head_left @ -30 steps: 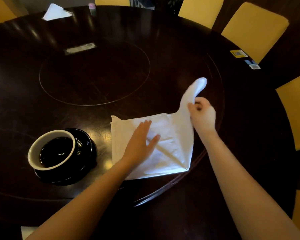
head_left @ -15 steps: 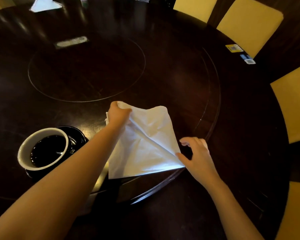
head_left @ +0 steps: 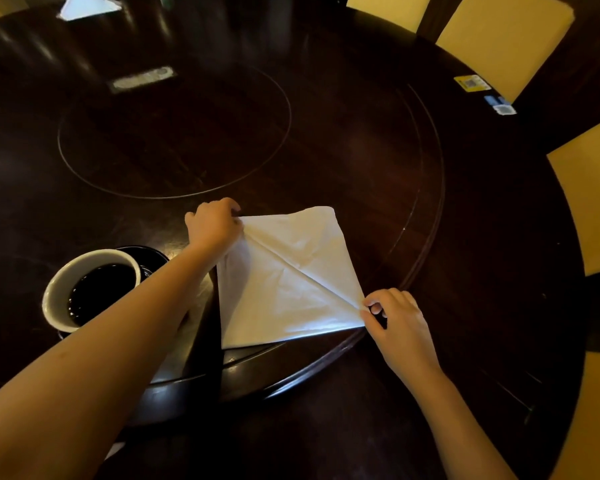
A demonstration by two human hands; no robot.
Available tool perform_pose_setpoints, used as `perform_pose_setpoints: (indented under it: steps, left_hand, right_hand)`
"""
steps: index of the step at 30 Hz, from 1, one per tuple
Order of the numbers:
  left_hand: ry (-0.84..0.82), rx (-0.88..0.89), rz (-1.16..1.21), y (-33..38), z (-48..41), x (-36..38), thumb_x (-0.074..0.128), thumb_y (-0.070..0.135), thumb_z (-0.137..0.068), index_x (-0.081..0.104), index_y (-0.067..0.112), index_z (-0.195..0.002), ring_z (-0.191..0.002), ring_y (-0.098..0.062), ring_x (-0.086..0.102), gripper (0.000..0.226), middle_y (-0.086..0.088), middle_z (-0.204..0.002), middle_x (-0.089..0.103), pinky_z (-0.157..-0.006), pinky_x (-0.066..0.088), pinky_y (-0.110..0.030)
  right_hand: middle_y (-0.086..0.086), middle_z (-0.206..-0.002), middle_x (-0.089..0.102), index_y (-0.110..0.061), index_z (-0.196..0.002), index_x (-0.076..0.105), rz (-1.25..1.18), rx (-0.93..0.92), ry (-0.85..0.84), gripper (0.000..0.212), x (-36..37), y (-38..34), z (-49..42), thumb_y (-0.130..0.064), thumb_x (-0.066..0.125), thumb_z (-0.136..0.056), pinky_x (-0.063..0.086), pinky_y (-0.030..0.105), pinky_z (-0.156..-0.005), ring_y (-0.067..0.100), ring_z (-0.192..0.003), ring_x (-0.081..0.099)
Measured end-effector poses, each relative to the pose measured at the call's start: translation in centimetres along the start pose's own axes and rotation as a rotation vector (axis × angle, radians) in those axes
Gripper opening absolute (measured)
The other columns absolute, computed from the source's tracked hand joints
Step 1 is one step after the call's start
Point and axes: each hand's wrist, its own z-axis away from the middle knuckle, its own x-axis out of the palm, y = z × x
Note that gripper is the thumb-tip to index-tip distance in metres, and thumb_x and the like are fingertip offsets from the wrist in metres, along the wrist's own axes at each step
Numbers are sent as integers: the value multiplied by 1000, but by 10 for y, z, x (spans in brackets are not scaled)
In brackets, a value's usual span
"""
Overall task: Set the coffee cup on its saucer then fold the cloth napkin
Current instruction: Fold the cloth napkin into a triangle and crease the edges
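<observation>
Napkin: lay flat on the desk, just right of the cup, creased corner to corner.
Left grip: pinched shut on the napkin's far-left corner.
Right grip: pinched shut on its near-right corner.
Cup: stood on the saucer, holding dark liquid.

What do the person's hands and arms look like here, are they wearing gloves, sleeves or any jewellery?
Both are bare. The left hand and the right hand wear no gloves, and no ring shows on the fingers in view. Neither wrist carries a watch or bracelet. Both forearms are uncovered as far as the picture's lower edge, so no sleeve can be seen. No marks or bandages show in this dim light.
</observation>
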Motion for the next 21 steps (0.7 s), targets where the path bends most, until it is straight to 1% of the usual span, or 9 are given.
perform_pose_setpoints:
  steps: [2, 4, 6, 9, 11, 14, 17, 19, 21]
  left_hand:
    - [-35, -18, -22, 0, 0, -4, 50, 18, -93, 61, 16, -113, -108, -30, 53, 24, -11, -113, 63, -97, 32, -44]
    - [-59, -26, -17, -2, 1, -6, 49, 18, -93, 63, 15, -110, -104, -30, 54, 22, -11, -110, 64, -95, 35, -43]
    - [-69, -38, 15, -4, 1, -8, 50, 16, -91, 64, 14, -106, -99, -29, 57, 21, -11, -106, 64, -93, 42, -43]
    - [-118, -94, 63, -7, -1, -10, 53, 14, -88, 65, 13, -102, -86, -25, 59, 19, -8, -94, 64, -76, 49, -36]
    - [-158, -123, 55, -7, -1, -13, 54, 14, -86, 65, 11, -101, -84, -26, 60, 19, -9, -93, 64, -73, 51, -35]
    - [-143, -130, 131, -8, -2, -16, 56, 16, -85, 63, 10, -110, -89, -25, 61, 26, -11, -102, 66, -74, 49, -33]
    - [-115, -228, 410, -7, 2, -20, 63, 22, -85, 49, 12, -129, -108, -25, 56, 48, -9, -124, 58, -81, 42, -30]
    - [-82, -320, 608, -9, 9, -19, 65, 15, -83, 44, 14, -134, -107, -22, 55, 55, -9, -129, 53, -78, 42, -28]
    - [-22, -377, 675, -11, 19, -12, 58, 4, -82, 46, 17, -132, -104, -21, 54, 53, -8, -129, 53, -77, 42, -28]
  right_hand:
    - [-3, -86, 61, -16, -90, 63, 48, -53, 21, 5, 1, -2, 0, -16, 64, -85, 47, 30, -76, 16, -86, 53]
    - [-1, -81, 63, -14, -85, 64, 87, -107, 52, 4, 0, -4, 0, -12, 67, -82, 52, 34, -72, 18, -80, 58]
    - [-1, -77, 63, -13, -82, 64, 113, -141, 80, 7, -1, -3, 1, -9, 69, -80, 54, 34, -69, 19, -75, 59]
    - [0, -76, 63, -13, -82, 64, 150, -181, 103, 8, -1, 0, 3, -9, 70, -79, 56, 35, -65, 20, -73, 59]
    - [1, -78, 64, -13, -84, 64, 160, -194, 108, 10, 0, 1, 5, -8, 71, -79, 56, 37, -66, 21, -74, 61]
    - [1, -86, 64, -12, -92, 65, 78, -158, 95, 12, 2, 3, 7, -8, 68, -81, 54, 33, -70, 20, -80, 61]
    - [0, -92, 63, -12, -99, 66, -22, -99, 77, 15, 5, 4, 9, -9, 65, -84, 50, 28, -73, 15, -86, 58]
    - [-2, -93, 62, -13, -99, 65, -48, -71, 87, 15, 7, 4, 10, -10, 64, -85, 51, 29, -73, 11, -87, 55]
    - [-4, -92, 61, -14, -97, 65, -75, -40, 124, 12, 8, 1, 12, -13, 63, -86, 51, 29, -72, 8, -86, 52]
